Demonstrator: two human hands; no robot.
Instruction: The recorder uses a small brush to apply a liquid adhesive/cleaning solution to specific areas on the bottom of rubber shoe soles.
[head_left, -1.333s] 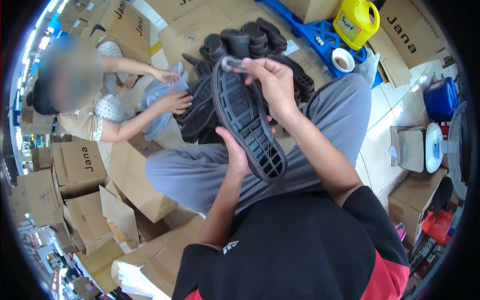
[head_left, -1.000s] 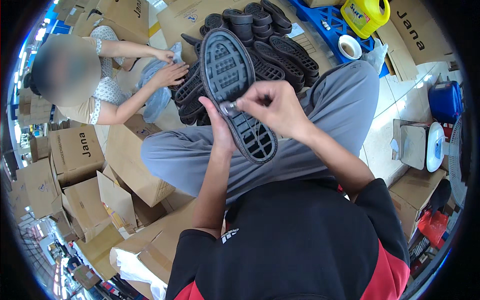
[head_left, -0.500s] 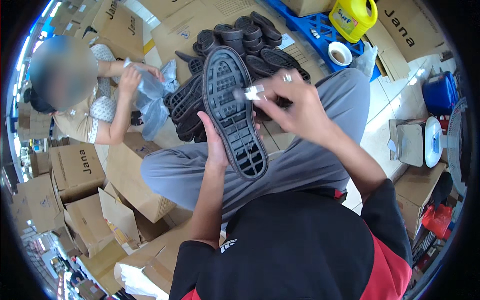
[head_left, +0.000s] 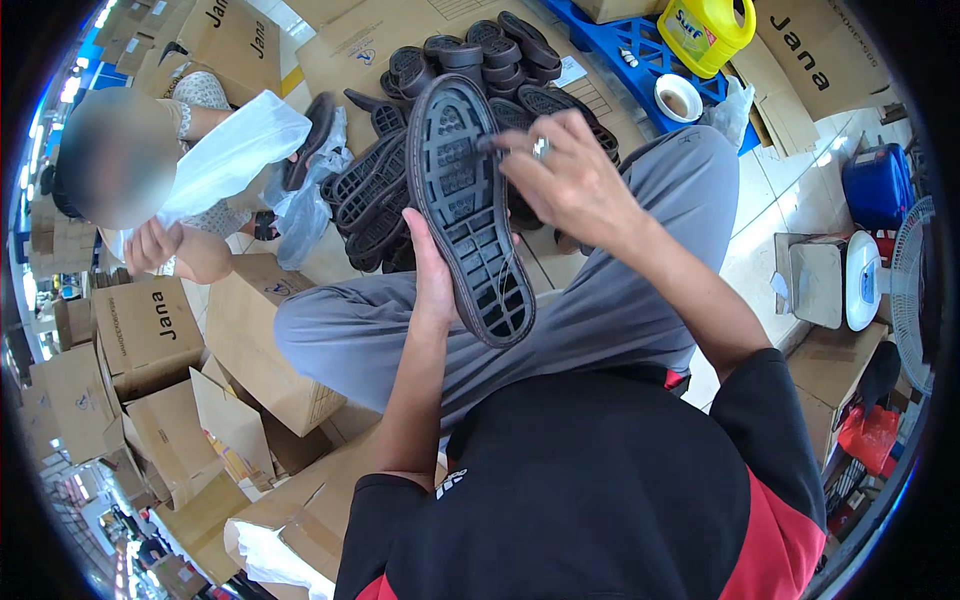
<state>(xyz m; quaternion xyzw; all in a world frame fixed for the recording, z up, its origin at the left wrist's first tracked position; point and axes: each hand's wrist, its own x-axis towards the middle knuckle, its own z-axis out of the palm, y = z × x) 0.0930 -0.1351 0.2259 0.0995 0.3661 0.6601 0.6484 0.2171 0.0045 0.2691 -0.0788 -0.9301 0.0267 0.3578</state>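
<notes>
Gripping a dark shoe sole [head_left: 468,212] in left hand [head_left: 433,272], right hand [head_left: 568,182] pinching a blurred object [head_left: 487,144]

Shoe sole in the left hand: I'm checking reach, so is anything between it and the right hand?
Nothing visible blocks the right hand: only the small blurred item it holds lies between it and the shoe sole. The left hand grips lower down.

Middle: shoe sole [head_left: 460,165]; left side blocked by left hand [head_left: 434,275], upper right edge by right hand [head_left: 565,185] with small blurred tool [head_left: 487,143]. Beyond: sole pile [head_left: 375,185]. Front left: co-worker [head_left: 205,265], plastic bag [head_left: 300,225]. Left: cardboard boxes [head_left: 150,335] crowding left knee [head_left: 310,325]. Front right: blue pallet [head_left: 628,42], bowl [head_left: 678,98], yellow jug [head_left: 700,40]. Free room: over lap [head_left: 570,335], between forearms [head_left: 418,395]; tile floor [head_left: 755,255] between right leg [head_left: 690,190], metal pan [head_left: 818,285].
</notes>
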